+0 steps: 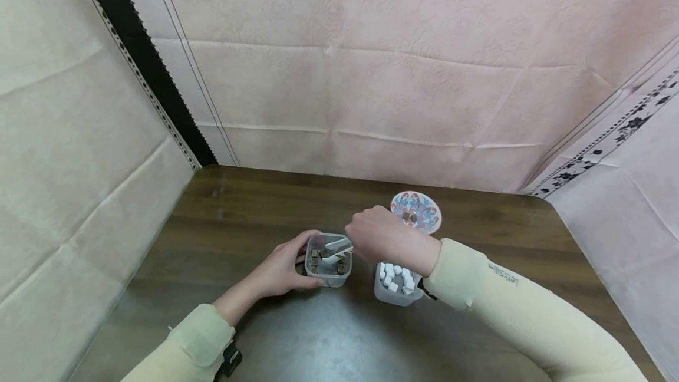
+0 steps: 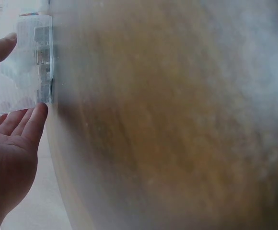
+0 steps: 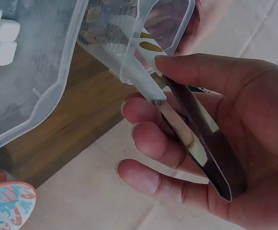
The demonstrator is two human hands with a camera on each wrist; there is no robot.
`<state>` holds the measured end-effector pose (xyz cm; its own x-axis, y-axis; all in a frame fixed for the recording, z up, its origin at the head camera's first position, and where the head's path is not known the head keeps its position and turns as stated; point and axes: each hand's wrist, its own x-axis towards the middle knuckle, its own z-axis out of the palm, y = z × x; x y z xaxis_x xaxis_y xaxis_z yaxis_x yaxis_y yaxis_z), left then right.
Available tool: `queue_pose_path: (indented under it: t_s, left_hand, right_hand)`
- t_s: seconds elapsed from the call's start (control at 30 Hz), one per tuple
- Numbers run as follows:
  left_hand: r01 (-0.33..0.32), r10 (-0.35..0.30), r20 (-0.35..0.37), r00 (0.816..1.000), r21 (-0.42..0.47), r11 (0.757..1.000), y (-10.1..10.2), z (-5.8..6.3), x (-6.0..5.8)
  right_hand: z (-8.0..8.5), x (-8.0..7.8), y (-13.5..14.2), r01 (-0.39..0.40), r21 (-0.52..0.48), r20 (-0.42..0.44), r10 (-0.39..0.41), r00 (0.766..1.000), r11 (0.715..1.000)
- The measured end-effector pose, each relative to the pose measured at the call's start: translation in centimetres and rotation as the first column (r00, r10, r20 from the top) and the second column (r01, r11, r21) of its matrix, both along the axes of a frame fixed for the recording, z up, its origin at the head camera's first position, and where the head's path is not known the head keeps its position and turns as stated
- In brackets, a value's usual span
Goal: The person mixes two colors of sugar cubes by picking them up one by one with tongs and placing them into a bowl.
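Observation:
My left hand (image 1: 286, 269) holds a small clear plastic box (image 1: 333, 282) on the table, thumb on the near side and fingers round the far side. Several small brown cubes (image 1: 314, 259) lie in it. My right hand (image 1: 378, 231) pinches a pair of metal tongs (image 3: 196, 129) with white tips between thumb and fingers. The tips reach into the box; whether they grip a cube cannot be told. Below the right forearm stands a second clear box (image 1: 389, 298) with several white cubes (image 1: 392, 273). In the left wrist view, the box (image 2: 19, 91) sits between thumb and fingers.
A round dish (image 1: 427, 212) with a red and blue pattern stands behind the right wrist, a small brown piece in it. The wooden table (image 1: 254, 205) ends at a pale cloth wall (image 1: 339, 93), with more cloth on both sides.

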<state>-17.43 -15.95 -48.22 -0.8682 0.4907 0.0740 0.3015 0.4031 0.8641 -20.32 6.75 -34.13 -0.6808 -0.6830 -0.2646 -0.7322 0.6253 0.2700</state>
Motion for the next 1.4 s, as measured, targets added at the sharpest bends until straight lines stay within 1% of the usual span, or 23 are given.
queue_pose_path:
  t_s: [0.3,0.47,0.57,0.7,0.83,1.0,1.23,1.3,1.4]
  left_hand:
    - [-0.006,0.007,0.018,1.0,-0.008,1.0,0.0,0.1,0.0]
    - [-0.016,0.016,0.017,1.0,-0.014,1.0,-0.1,0.1,0.0]
    - [-0.021,0.022,0.019,1.0,-0.022,1.0,-0.1,0.1,0.0]
    - [-0.027,0.028,0.021,0.999,-0.032,0.999,-0.1,0.0,0.0]
    - [-0.029,0.03,0.025,0.999,-0.028,0.999,-0.1,0.0,0.0]
    - [-0.021,0.021,0.026,0.999,-0.009,1.0,-0.1,0.0,0.0]
    - [-0.008,0.008,0.007,1.0,-0.007,1.0,-0.2,0.0,0.0]
    - [-0.007,0.007,0.008,1.0,-0.005,1.0,-0.2,0.0,0.0]
    - [-0.01,0.01,0.014,1.0,-0.005,1.0,-0.2,0.0,-0.1]
  right_hand:
    - [-0.2,-0.2,-1.5,0.017,0.041,-0.02,-0.016,1.0,0.999]
    - [-0.2,0.0,-2.2,-0.005,0.048,-0.031,0.006,0.999,0.999]
    - [-0.4,0.2,-2.5,-0.032,0.045,-0.065,0.034,0.997,0.998]
    - [-0.7,0.5,-2.7,-0.061,0.049,-0.144,0.068,0.987,0.997]
    - [-1.0,0.6,-2.8,-0.073,0.045,-0.18,0.08,0.98,0.996]
    - [-1.0,0.8,-2.7,-0.075,0.031,-0.176,0.079,0.981,0.997]
    - [-0.8,0.8,-2.3,-0.068,0.036,-0.111,0.072,0.991,0.997]
    - [-0.7,0.8,-2.2,-0.068,0.042,-0.112,0.072,0.991,0.997]
    - [-0.6,0.9,-2.2,-0.08,0.041,-0.135,0.085,0.987,0.996]
